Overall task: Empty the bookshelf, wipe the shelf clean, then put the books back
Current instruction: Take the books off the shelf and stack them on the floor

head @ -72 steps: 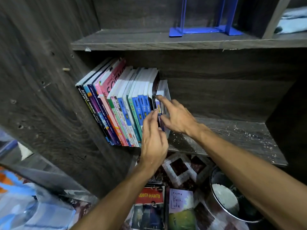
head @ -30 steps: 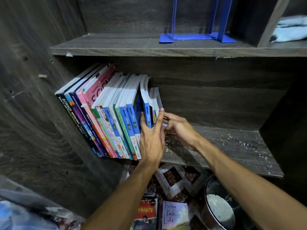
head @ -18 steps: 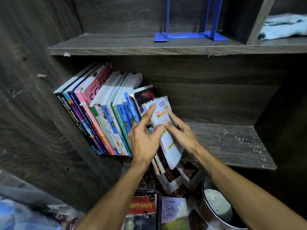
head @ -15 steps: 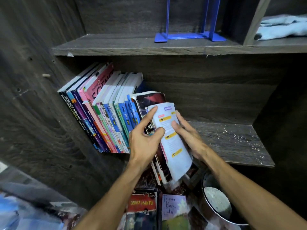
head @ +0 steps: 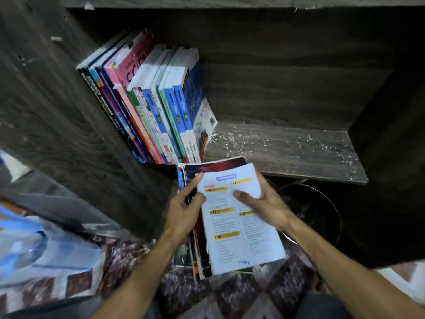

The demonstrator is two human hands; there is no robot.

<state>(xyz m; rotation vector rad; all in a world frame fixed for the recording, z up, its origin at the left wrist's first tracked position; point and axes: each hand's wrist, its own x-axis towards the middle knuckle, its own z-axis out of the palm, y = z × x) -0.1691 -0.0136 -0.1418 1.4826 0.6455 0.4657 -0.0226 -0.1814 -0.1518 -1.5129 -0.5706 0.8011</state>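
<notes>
Gripping a stack of thin books (head: 232,217) just off the front edge of the shelf (head: 287,148), the left hand (head: 184,209) and right hand (head: 266,203) curl their fingers round its sides. These look light, floppy and slippery, so supporting from underneath seems wise

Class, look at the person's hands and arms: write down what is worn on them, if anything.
Nothing shows on them. The left hand and right hand are ungloved, with no ring, watch or bracelet visible. The left forearm and right forearm are bare to the picture's lower edge; no sleeve comes into view.
</notes>
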